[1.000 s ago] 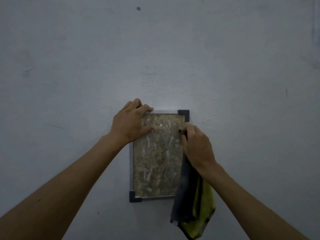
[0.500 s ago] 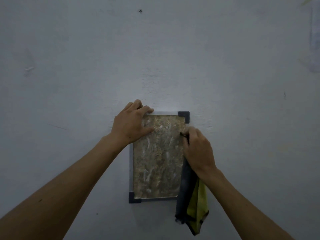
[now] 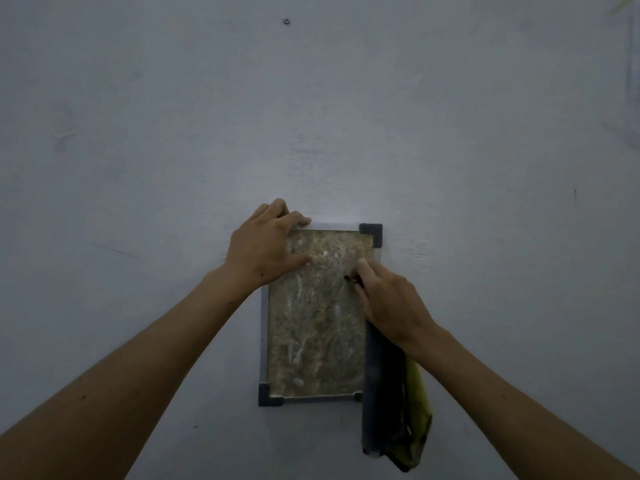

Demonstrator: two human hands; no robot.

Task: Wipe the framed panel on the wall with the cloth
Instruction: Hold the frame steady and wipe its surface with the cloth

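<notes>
A small framed panel (image 3: 317, 327) hangs on the grey wall, its face mottled brown with pale smears, its frame light with dark corner caps. My left hand (image 3: 265, 249) lies flat over the panel's top-left corner, fingers curled over the top edge. My right hand (image 3: 388, 304) presses a dark grey and yellow-green cloth (image 3: 394, 414) against the panel's right side. Most of the cloth hangs down below that hand and covers the frame's lower right edge and corner.
The wall (image 3: 173, 150) is plain grey all around. A small screw or nail head (image 3: 286, 21) sits high above the panel. A faint pale strip (image 3: 632, 81) shows at the far right edge.
My right hand has slid down and a little left on the panel with the cloth. The hanging cloth has swung closer to the frame. My left hand has stayed in place.
</notes>
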